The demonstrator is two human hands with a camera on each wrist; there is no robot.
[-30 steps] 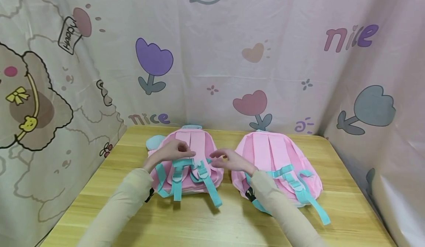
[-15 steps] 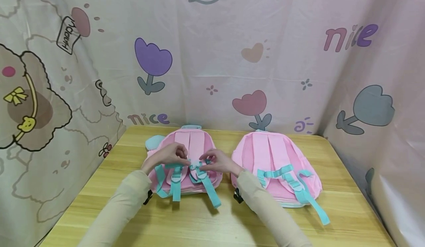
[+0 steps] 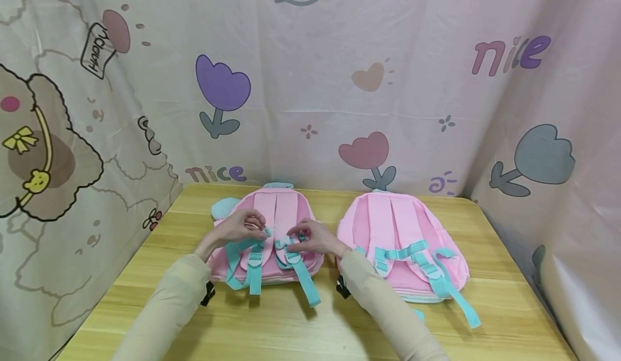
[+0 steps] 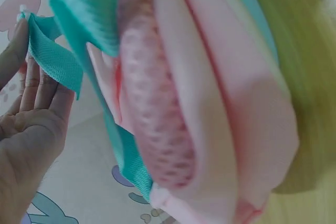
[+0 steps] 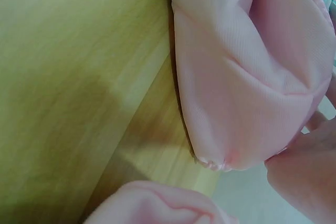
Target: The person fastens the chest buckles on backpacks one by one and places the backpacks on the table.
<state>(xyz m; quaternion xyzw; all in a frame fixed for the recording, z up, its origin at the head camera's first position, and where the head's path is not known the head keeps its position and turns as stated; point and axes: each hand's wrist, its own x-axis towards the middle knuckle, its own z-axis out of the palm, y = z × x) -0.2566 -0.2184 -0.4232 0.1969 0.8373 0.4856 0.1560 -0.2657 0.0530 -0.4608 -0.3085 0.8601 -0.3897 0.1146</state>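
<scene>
A pink backpack (image 3: 264, 205) lies back side up on the table, its teal straps towards the person. My left hand (image 3: 241, 225) pinches the end of one teal chest strap (image 4: 55, 61) between thumb and fingers, a small pale clip at its tip. My right hand (image 3: 312, 237) pinches the other teal chest strap (image 3: 286, 242) over the right shoulder strap. A gap shows between the two strap ends. In the right wrist view the backpack's pink side (image 5: 252, 87) hides most of the right hand's fingers.
A second pink backpack (image 3: 405, 215) lies to the right, its teal chest strap (image 3: 407, 250) running across both shoulder straps. Black buckles (image 3: 207, 293) hang by the left backpack's lower corner. A patterned curtain (image 3: 305, 81) stands behind the wooden table (image 3: 291, 334).
My right hand has come left from between the backpacks onto the left one's chest strap. The strap's halves have come apart, and my left hand has drawn its end left.
</scene>
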